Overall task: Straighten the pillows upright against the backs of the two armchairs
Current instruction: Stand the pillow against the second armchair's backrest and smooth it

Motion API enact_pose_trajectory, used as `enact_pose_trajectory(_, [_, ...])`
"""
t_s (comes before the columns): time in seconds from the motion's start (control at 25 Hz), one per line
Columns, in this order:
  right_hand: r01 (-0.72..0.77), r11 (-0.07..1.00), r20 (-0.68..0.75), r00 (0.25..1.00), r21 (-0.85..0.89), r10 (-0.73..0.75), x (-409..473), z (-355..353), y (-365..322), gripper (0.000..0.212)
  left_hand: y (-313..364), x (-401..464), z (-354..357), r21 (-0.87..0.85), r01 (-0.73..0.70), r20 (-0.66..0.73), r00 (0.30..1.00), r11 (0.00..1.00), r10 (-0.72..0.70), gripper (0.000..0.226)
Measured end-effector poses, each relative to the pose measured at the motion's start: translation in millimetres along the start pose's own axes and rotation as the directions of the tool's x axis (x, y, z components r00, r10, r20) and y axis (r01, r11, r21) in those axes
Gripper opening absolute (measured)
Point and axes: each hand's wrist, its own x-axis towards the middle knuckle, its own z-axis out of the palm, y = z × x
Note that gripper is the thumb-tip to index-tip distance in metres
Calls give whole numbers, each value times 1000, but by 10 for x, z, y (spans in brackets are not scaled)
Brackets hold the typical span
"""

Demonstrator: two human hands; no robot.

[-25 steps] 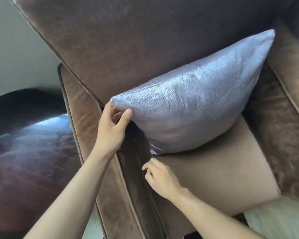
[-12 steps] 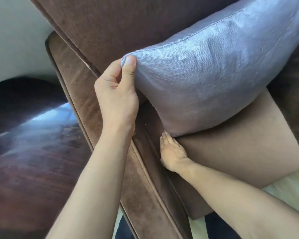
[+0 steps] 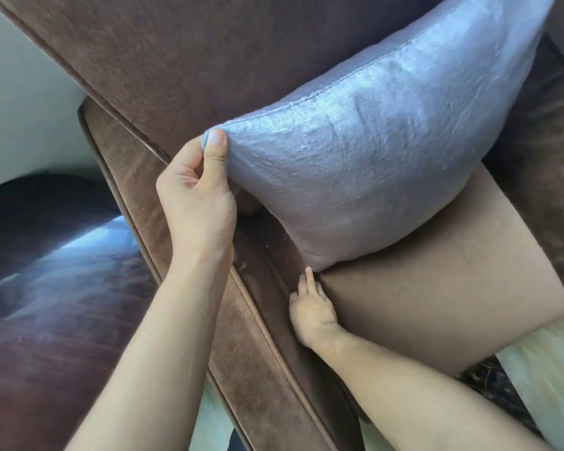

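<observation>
From the head view, a shiny silver-lilac pillow (image 3: 372, 164) with a stitched seam stands on the seat cushion (image 3: 437, 304), leaning against the back of the brown velvet armchair (image 3: 176, 60), its lower corner at the seat's left edge. The left hand (image 3: 197, 196) pinches the pillow's upper left corner between thumb and fingers. The right hand (image 3: 311, 309) lies loosely open, holding nothing, one fingertip touching the lower corner. The left armrest (image 3: 137, 177) runs beside both arms; dark glossy floor (image 3: 46, 304) lies beyond.

Beyond my reach, a pale plain wall (image 3: 20, 102) meets a dark glossy wooden floor (image 3: 46, 320) (daylight streaks across it), and a cream shaggy rug (image 3: 554, 379) lies at lower right.
</observation>
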Motion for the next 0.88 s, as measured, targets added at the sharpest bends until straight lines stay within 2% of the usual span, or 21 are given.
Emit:
enact_pose_trajectory(0.08, [72,961,-186,982,267,-22,-128,-69,47,38,-13,-23,-13,31,-20,2,1000,999,20,28])
enact_pose_trajectory(0.12, [61,929,-199,980,365,14,-162,-101,87,43,-13,-35,-4,29,-16,-3,1000,999,17,27])
enact_pose_trajectory(0.24, [-64,880,-25,996,471,86,-70,-104,206,72,12,-61,25,23,-15,-35,999,1000,16,26])
enact_pose_trajectory(0.32, [-148,881,65,989,450,133,-24,-146,345,72,-18,-28,7,49,-17,-45,999,999,19,31])
enact_pose_trajectory(0.4, [-146,906,130,986,397,102,-44,-162,562,72,-51,-15,13,78,-16,-56,998,997,21,36])
enact_pose_trajectory(0.44, [-143,897,165,983,418,80,-66,-161,628,71,-73,-20,-14,138,-10,-103,994,990,25,39])
enact_pose_trajectory(0.48, [-178,843,187,978,508,94,-67,-129,695,68,-73,-61,-9,236,-13,-168,984,972,53,41])
enact_pose_trajectory(0.52, [-239,736,198,969,633,144,-69,-125,804,62,-17,-151,55,356,-35,-235,964,934,126,41])
enact_pose_trajectory(0.56, [-298,576,207,954,762,219,-70,-139,929,56,58,-256,153,474,-110,-251,934,874,254,41])
enact_pose_trajectory(0.6, [-330,377,228,929,866,290,-76,-175,1059,51,155,-362,300,597,-246,-162,895,764,415,40])
enact_pose_trajectory(0.64, [-320,168,245,902,932,356,-53,-210,1219,44,239,-422,484,688,-394,0,839,609,543,40])
enact_pose_trajectory(0.68, [-282,-34,270,872,959,409,-37,-293,1369,34,319,-404,687,736,-513,181,778,442,601,41])
enact_pose_trajectory(0.72, [-210,-212,286,846,954,451,-22,-407,1538,26,380,-333,910,750,-590,336,730,299,595,44])
enact_pose_trajectory(0.76, [-128,-358,303,815,925,493,-5,-517,1756,26,426,-242,1192,749,-630,452,712,206,538,49])
enact_pose_trajectory(0.88, [104,-636,338,775,765,534,142,-727,2389,36,573,-30,2114,694,-707,649,697,136,305,65])
